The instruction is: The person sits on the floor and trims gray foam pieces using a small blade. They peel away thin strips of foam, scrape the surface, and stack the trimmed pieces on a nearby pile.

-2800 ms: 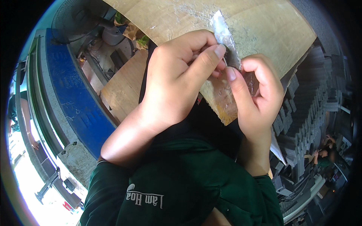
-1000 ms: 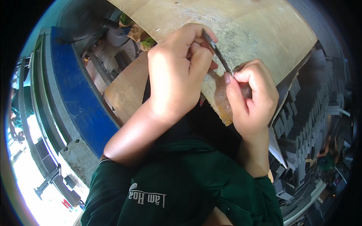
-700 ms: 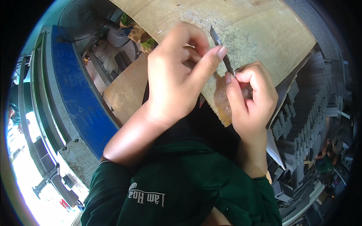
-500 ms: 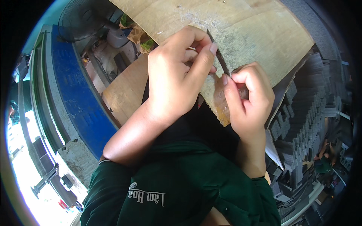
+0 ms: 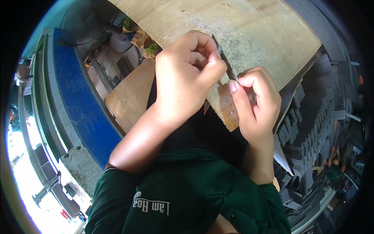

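Observation:
A thin dark strip (image 5: 229,70) slants between my hands above a worn wooden board (image 5: 272,43); its exact kind cannot be made out. My right hand (image 5: 258,99) pinches the strip's near end between thumb and forefinger. Closed in a pinch, my left hand (image 5: 187,74) is at the strip's middle, thumb and forefinger pressed together against its left side. The far tip of the strip sticks out beyond my left fingers. What lies inside the curled left fingers is mostly hidden.
Several stacks of grey pieces (image 5: 311,113) stand to the right of the board. On the left are a blue panel (image 5: 83,101), a dark fan (image 5: 87,23) and a lower plywood sheet (image 5: 130,93). A person (image 5: 334,169) is far off at the right.
My left thumb and fingers have shifted slightly nearer and to the right along the strip, with the thumb tip lower. My right hand keeps its pinch, almost unmoved.

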A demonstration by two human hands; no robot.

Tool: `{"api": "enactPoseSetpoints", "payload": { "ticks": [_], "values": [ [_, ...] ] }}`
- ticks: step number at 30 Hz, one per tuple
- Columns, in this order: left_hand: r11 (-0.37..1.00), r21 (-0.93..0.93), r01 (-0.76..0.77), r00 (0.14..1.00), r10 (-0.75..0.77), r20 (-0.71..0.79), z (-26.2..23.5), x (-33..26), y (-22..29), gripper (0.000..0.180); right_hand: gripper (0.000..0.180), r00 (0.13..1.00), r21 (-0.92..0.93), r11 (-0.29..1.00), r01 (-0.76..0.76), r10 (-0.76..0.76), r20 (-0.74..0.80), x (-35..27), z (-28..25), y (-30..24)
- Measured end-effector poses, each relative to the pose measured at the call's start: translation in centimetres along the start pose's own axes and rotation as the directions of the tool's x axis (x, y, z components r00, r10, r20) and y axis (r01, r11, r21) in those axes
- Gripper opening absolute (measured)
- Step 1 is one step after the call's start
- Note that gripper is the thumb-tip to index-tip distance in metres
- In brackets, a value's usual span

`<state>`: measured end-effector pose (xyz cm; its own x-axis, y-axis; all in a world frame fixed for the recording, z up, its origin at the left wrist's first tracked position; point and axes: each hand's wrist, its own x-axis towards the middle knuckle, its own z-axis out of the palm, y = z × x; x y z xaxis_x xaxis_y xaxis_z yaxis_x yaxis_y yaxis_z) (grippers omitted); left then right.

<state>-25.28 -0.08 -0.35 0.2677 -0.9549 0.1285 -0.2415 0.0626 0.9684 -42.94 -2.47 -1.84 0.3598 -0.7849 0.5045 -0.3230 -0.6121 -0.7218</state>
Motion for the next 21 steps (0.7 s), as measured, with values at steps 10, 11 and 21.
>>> {"api": "enactPoseSetpoints", "payload": {
  "ticks": [10,11,21],
  "values": [
    [0.962,-0.272,0.012,0.996,0.013,0.086,-1.4,-0.2,-0.3,0.011,0.012,0.992,0.130,0.983,-0.128,0.128,0.003,0.3,-0.4,-0.2],
    [0.957,-0.288,-0.011,0.996,0.037,0.086,-1.3,-0.3,-0.4,0.011,0.012,0.991,0.129,0.983,-0.130,0.131,-0.001,0.2,-0.4,-0.2],
    [0.942,-0.332,0.052,0.999,-0.045,0.028,-1.5,0.0,-0.3,0.017,0.011,0.988,0.177,0.974,-0.144,0.153,-0.037,0.1,-0.3,-0.1]
  ]
}}
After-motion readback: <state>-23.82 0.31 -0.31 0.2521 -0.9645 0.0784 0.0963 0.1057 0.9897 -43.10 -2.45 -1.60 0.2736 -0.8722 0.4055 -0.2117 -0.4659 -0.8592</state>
